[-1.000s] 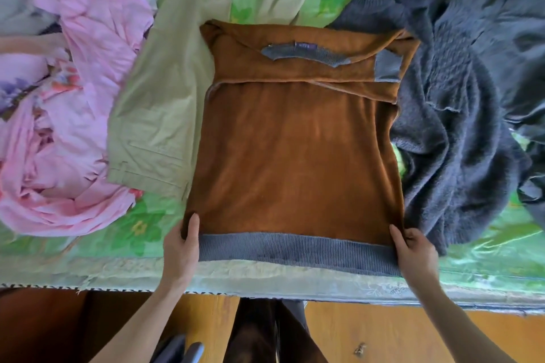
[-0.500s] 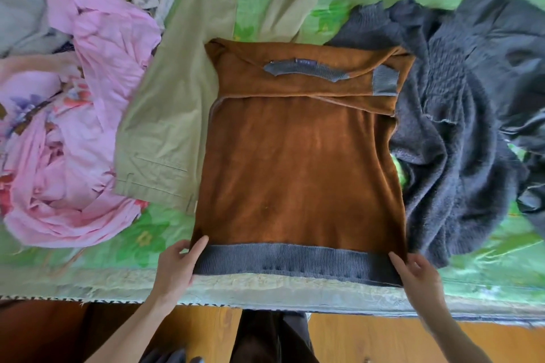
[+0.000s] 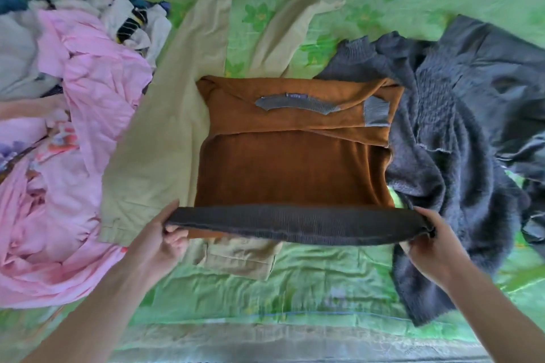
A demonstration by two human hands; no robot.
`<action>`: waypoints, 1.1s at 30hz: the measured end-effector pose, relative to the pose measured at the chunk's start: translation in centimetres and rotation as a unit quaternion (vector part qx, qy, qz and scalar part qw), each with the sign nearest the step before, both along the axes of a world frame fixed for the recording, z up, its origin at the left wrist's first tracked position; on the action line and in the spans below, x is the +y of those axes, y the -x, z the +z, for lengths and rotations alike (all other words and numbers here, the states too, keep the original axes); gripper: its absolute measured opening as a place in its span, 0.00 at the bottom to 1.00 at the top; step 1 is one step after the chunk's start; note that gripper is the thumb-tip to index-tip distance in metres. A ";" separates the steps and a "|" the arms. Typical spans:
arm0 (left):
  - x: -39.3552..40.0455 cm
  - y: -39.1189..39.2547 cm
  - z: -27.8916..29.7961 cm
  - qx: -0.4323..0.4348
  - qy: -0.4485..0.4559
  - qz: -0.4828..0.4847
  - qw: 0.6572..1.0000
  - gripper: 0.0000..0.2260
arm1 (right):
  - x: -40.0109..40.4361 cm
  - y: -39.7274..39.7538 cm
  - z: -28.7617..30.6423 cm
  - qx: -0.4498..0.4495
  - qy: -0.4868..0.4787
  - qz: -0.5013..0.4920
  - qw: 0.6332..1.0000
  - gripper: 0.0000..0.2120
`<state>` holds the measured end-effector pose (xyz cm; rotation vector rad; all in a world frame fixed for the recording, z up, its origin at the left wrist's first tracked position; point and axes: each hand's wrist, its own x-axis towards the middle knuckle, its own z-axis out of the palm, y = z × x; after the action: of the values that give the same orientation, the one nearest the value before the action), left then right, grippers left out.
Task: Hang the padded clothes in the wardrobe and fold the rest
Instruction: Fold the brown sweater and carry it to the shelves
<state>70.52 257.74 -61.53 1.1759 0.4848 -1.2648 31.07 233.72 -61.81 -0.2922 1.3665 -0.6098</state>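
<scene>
A brown sweater (image 3: 292, 168) with grey ribbed trim lies on the green floral bed sheet (image 3: 295, 280), its sleeves folded across the top. Its grey hem band (image 3: 295, 224) is raised off the bed and stretched between my hands. My left hand (image 3: 159, 242) grips the hem's left corner. My right hand (image 3: 430, 244) grips the right corner. The hem hides the sweater's lowest part.
Beige trousers (image 3: 156, 150) lie under and left of the sweater. A pink garment pile (image 3: 67, 156) with mixed clothes behind it fills the left. A dark grey fuzzy knit (image 3: 451, 156) spreads on the right. The bed edge runs along the bottom.
Both hands have closed on the hem corners and lifted the hem up and away from the bed edge, over the sweater's body. The view has tilted further onto the bed.
</scene>
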 end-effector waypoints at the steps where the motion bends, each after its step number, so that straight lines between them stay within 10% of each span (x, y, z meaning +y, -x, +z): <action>1: -1.3 -0.8 -0.5 -0.001 -0.007 0.016 1.000 0.13 | -1.1 -0.9 -0.2 -0.013 -0.014 -0.020 1.000 0.05; 16: -13.6 -6.2 -5.8 -0.061 -0.033 0.067 0.995 0.13 | -10.2 -8.0 -6.1 -0.038 -0.018 -0.135 0.990 0.17; 19: -13.8 -5.4 -7.7 -0.241 -0.047 -0.011 0.969 0.12 | -9.9 -7.7 -6.4 -0.052 -0.006 -0.118 0.992 0.20; 21: -13.3 -4.6 -8.4 -0.493 -0.041 -0.131 0.859 0.06 | -10.0 -8.2 -6.3 -0.012 0.001 -0.066 0.998 0.20; 25: -12.9 -4.2 -9.5 -0.779 0.016 -0.391 0.490 0.12 | -9.8 -9.1 -6.4 0.214 0.163 0.215 0.939 0.13; 30: -11.8 -4.7 -11.2 -0.785 -0.019 -0.510 0.351 0.25 | -10.1 -7.0 -9.2 0.487 0.516 0.492 0.505 0.20; 33: -10.6 -5.2 -11.1 -0.770 -0.051 -0.550 0.320 0.28 | -10.9 -5.4 -10.6 0.506 0.416 0.598 0.462 0.30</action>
<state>75.68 247.09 -72.65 2.2638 -2.0514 -0.3500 36.46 222.87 -72.38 -2.5312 1.3290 0.3341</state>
